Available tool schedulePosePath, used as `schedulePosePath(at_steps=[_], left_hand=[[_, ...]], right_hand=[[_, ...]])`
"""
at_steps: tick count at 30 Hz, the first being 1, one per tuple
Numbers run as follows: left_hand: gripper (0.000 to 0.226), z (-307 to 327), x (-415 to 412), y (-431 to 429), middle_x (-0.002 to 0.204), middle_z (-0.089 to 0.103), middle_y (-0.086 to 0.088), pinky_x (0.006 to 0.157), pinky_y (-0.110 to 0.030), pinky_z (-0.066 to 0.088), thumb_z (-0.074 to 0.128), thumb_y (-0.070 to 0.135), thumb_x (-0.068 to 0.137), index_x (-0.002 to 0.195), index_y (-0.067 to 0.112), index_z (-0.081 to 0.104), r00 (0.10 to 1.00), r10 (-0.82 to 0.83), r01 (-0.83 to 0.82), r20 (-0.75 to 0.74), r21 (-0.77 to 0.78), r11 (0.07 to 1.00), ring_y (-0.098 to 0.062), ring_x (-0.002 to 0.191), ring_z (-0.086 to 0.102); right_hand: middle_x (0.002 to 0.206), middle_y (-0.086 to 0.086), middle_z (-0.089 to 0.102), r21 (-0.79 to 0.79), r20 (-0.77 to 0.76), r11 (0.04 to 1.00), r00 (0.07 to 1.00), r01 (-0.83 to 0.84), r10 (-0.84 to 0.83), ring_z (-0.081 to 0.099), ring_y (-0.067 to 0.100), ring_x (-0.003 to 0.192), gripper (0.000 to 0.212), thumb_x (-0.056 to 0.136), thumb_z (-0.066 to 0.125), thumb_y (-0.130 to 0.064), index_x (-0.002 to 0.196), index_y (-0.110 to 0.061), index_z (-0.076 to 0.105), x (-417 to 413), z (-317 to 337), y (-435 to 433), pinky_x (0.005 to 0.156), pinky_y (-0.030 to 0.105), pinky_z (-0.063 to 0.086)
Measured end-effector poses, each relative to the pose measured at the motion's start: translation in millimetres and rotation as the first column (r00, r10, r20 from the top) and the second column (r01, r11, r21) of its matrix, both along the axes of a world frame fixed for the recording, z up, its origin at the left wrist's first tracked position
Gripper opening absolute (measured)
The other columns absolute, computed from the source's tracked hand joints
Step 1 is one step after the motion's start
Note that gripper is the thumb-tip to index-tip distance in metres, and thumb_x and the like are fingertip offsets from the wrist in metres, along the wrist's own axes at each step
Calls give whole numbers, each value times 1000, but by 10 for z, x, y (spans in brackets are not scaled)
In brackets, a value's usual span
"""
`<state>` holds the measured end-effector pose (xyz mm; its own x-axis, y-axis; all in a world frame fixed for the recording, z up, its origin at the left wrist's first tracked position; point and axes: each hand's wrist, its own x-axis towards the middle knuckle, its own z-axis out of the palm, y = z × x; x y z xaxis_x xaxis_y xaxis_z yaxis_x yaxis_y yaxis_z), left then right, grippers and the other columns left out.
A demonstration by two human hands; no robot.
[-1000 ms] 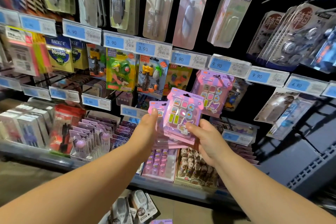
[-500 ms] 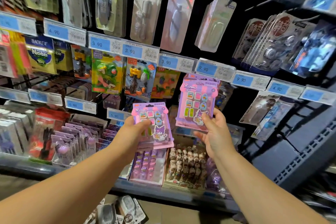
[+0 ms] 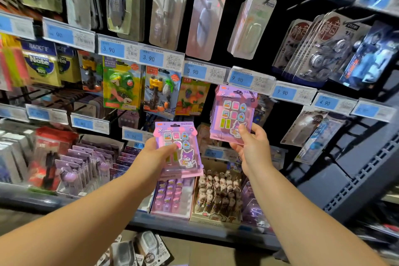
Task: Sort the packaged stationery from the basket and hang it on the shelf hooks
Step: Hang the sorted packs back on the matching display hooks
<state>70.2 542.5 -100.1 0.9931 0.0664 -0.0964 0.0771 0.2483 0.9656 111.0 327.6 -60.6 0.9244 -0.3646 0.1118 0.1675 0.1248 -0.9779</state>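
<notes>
"Where are your hands just now?"

"Both are up at the shelving. My right hand (image 3: pixel 251 147) pinches the lower right corner of a pink-and-purple Kuromi blister pack (image 3: pixel 232 114). The thumb lies on the front and the other fingers are curled behind it."

"And where does that pack sit?"

"It is upright, directly below the left one of the two 9.90 price tags (image 3: pixel 240 79), with its top edge just under the tag. Similar packs show right behind it. I cannot tell whether its hang slot sits on a hook."

"What about the other hand?"

"My left hand (image 3: pixel 159 155) grips a second Kuromi pack (image 3: pixel 183 153) by its left edge, thumb across the front and fingers underneath. That pack is lower than the 9.90 price tag and off to its left. It is apart from the first pack and tilted back a little. Its lower edge looks layered, so I may be holding more than one, but I cannot tell how many."

"Is anything beneath them?"

"Further below the tag, on the bottom shelf (image 3: pixel 194 231), stands a display carton of small brown figures (image 3: pixel 218 196). It is roughly under the gap between my hands."
</notes>
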Motion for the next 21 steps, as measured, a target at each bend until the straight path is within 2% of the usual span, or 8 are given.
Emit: schedulePosePath(at_steps=[2, 3, 6, 9, 11, 14, 17, 21], left_hand=[[22, 12, -10, -4, 105, 67, -2, 65, -34, 59, 62, 21, 94, 114, 19, 53, 1000, -18, 18, 18, -2, 1000, -10, 75, 71], [22, 8, -12, -9, 100, 65, 0, 50, -20, 52, 60, 20, 96, 115, 17, 51, 999, -23, 23, 34, 6, 1000, 3, 55, 62], [30, -2, -20, -24, 90, 63, 2, 40, -15, 38, 60, 22, 96, 124, 16, 50, 997, -39, 36, 61, 61, 997, 3, 37, 45], [32, -14, -23, -35, 98, 66, 2, 55, -34, 51, 60, 23, 96, 125, 20, 50, 995, -60, 56, 75, 53, 997, 2, 44, 49], [30, -6, -26, -35, 105, 69, 4, 61, -28, 54, 62, 22, 95, 123, 24, 51, 994, -71, 71, 82, -3, 997, 3, 64, 63], [33, 3, -13, -23, 112, 71, 3, 86, -49, 57, 65, 21, 93, 123, 27, 53, 992, -103, 108, 67, -74, 991, -23, 100, 70], [27, 48, -19, -41, 112, 72, -1, 77, -44, 60, 63, 17, 94, 118, 27, 54, 990, -109, 118, 91, -101, 988, -27, 100, 71], [29, 78, -35, -82, 117, 70, -7, 70, -43, 61, 60, 15, 95, 122, 24, 54, 985, -123, 135, 124, -98, 986, -30, 102, 69]], right_hand=[[119, 11, 61, 38, -48, 997, 997, 68, -66, 67, 18, 83, 31, 93, 64, -23, 118, -14, 50, 49, -4, 3, 55, 23, 52], [117, 12, 61, 45, -78, 994, 992, 101, -97, 67, 19, 81, 35, 90, 67, -26, 116, -12, 49, 72, -12, 6, 54, 23, 53], [112, 19, 63, 33, -157, 992, 981, 119, -113, 70, 22, 81, 47, 83, 74, -35, 108, -6, 47, 126, -55, 31, 53, 25, 56], [104, 9, 60, 72, -231, 991, 969, 109, -89, 70, 21, 82, 60, 79, 76, -41, 116, -4, 47, 138, -111, 36, 55, 27, 57], [92, 4, 55, -26, -286, 989, 947, 144, -146, 64, 19, 78, 62, 76, 76, -49, 110, -6, 49, 114, -130, 30, 57, 29, 52], [78, 8, 42, -248, -263, 964, 951, 97, -163, 42, 20, 64, 51, 83, 66, -54, 89, -7, 46, 29, -179, 48, 60, 33, 36], [75, 2, 43, -282, -293, 922, 939, -264, 180, 43, 15, 65, 39, 94, 53, -48, 88, -10, 50, -152, -186, 166, 58, 28, 34], [112, -5, 68, -279, -387, 742, 778, -610, 494, 64, 16, 101, 39, 87, 60, -53, 114, -25, 59, -292, -239, 341, 85, 35, 48]])
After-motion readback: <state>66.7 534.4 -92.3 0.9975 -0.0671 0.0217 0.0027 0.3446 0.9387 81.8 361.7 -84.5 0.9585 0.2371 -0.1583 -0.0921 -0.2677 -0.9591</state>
